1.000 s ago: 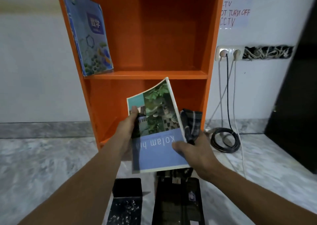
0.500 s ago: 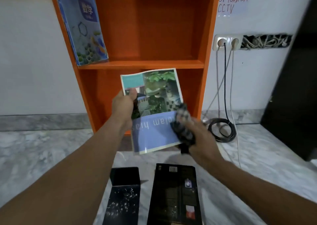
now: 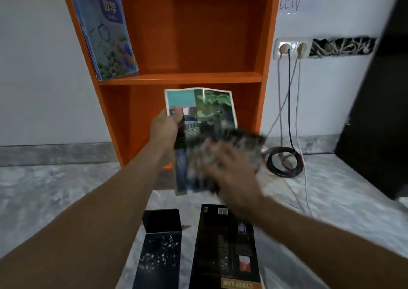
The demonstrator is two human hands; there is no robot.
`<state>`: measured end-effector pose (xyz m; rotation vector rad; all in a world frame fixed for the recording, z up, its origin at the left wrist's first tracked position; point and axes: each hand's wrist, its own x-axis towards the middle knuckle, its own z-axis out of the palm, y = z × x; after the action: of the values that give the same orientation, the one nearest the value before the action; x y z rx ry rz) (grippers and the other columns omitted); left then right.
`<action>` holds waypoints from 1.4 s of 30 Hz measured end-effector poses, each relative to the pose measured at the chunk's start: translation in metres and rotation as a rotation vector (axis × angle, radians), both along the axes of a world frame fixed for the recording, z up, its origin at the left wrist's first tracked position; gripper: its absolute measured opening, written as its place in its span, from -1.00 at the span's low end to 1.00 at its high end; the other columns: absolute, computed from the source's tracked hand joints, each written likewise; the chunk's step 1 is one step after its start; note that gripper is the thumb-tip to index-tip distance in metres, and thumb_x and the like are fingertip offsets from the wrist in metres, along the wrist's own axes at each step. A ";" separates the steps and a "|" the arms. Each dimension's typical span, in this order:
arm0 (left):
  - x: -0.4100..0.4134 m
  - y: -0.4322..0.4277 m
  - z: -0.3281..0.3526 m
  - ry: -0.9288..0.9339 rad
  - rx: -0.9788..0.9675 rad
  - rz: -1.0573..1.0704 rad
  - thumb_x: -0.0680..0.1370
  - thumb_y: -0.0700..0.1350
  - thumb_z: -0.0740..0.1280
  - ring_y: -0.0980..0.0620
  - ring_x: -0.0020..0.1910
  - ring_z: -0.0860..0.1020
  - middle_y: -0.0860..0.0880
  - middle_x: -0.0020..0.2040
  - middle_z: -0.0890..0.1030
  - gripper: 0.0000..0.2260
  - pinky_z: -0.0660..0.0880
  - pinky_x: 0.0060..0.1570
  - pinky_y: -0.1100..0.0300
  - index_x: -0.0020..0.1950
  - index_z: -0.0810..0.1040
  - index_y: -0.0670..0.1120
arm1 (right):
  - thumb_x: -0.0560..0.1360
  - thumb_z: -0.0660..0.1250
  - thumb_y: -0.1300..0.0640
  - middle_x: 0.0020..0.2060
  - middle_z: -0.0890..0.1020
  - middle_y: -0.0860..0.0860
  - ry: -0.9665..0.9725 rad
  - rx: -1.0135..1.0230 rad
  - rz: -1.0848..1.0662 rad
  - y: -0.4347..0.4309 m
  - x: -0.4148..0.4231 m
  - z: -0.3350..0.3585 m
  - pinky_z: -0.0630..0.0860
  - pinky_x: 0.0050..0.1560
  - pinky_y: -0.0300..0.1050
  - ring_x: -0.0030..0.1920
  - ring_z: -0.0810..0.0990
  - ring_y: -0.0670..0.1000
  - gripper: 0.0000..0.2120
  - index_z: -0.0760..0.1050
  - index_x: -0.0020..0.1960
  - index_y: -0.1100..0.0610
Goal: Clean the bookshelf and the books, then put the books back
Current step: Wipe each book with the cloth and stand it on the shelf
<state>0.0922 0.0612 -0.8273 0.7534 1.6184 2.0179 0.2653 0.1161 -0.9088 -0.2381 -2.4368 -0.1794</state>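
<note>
While the left hand (image 3: 165, 127) grips the left edge of a thin book (image 3: 202, 121) with its thumb on the photo cover, holding it upright in front of the lower compartment of the orange bookshelf (image 3: 198, 35), the right hand (image 3: 229, 169) lies blurred across the book's lower half with a dark checked cloth (image 3: 240, 147) under it; the smear hides the fingers, so I cannot tell how tightly they close on the cloth. A blue book (image 3: 106, 28) leans against the left wall of the upper shelf. On the marbled floor (image 3: 44, 200) below the arms lie two dark books, a smaller one (image 3: 161, 244) on the left and a larger one (image 3: 225, 244) on the right, side by side and apart. A coiled black cable (image 3: 284, 163) rests on the floor right of the bookshelf, under a wall socket (image 3: 291, 48).
</note>
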 end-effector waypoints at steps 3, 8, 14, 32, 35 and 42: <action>-0.017 -0.008 -0.007 0.114 -0.042 0.099 0.63 -0.06 0.28 0.00 -0.02 0.62 0.00 0.01 0.66 -0.92 0.56 0.05 0.06 0.03 0.57 0.04 | 0.25 0.52 0.08 0.26 0.55 0.06 -0.325 0.082 0.299 -0.029 0.032 -0.047 0.64 -0.25 0.12 0.01 0.65 0.16 -0.43 0.48 0.23 -0.11; -0.029 -0.021 -0.018 0.081 -0.068 0.049 0.61 -0.04 0.29 0.04 -0.25 0.60 0.03 -0.23 0.65 -0.88 0.55 -0.15 0.15 -0.01 0.59 -0.04 | 0.31 0.56 0.14 0.26 0.56 0.14 0.282 -0.079 0.036 -0.002 0.013 0.054 0.65 -0.07 0.09 0.10 0.60 0.19 -0.42 0.50 0.30 0.03; 0.008 -0.009 0.003 -0.092 -0.025 -0.121 0.64 -0.02 0.23 -0.09 -0.15 0.65 -0.08 -0.14 0.69 -0.82 0.60 -0.05 -0.04 -0.06 0.58 -0.02 | 0.41 0.28 0.09 0.45 0.35 0.22 0.118 -0.178 -0.113 -0.003 -0.032 0.046 0.32 0.37 0.26 0.38 0.35 0.33 -0.52 0.51 0.33 -0.05; 0.016 -0.006 0.016 -0.171 0.101 -0.112 0.64 0.03 0.23 -0.10 -0.10 0.65 -0.11 -0.07 0.65 -0.79 0.61 0.01 -0.11 0.06 0.59 -0.05 | 0.42 0.43 0.20 0.28 0.51 0.14 -0.381 -0.008 0.140 -0.040 0.000 -0.014 0.52 0.06 0.13 0.19 0.51 0.26 -0.60 0.54 0.24 0.05; 0.006 -0.002 0.008 -0.053 0.041 0.036 0.65 0.04 0.22 -0.06 -0.01 0.58 -0.04 -0.08 0.61 -0.81 0.53 0.06 0.05 -0.04 0.58 0.02 | 0.44 0.35 0.18 0.23 0.45 0.02 -0.704 -0.177 0.128 -0.043 0.014 -0.034 0.33 -0.17 -0.10 0.09 0.51 0.17 -0.56 0.45 0.30 -0.04; -0.002 0.002 -0.010 0.140 -0.061 0.437 0.68 0.02 0.15 0.04 -0.26 0.50 -0.09 -0.11 0.60 -0.66 0.35 -0.32 0.19 0.10 0.60 -0.19 | 0.43 0.49 0.04 -0.06 0.59 -0.07 -0.571 -1.044 -0.064 -0.011 0.012 -0.038 0.45 -0.05 -0.18 0.00 0.56 -0.01 -0.78 0.46 -0.02 -0.04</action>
<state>0.0898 0.0636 -0.8378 0.5649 2.0606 2.2332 0.2776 0.1055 -0.9467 -0.7976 -2.8484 1.1710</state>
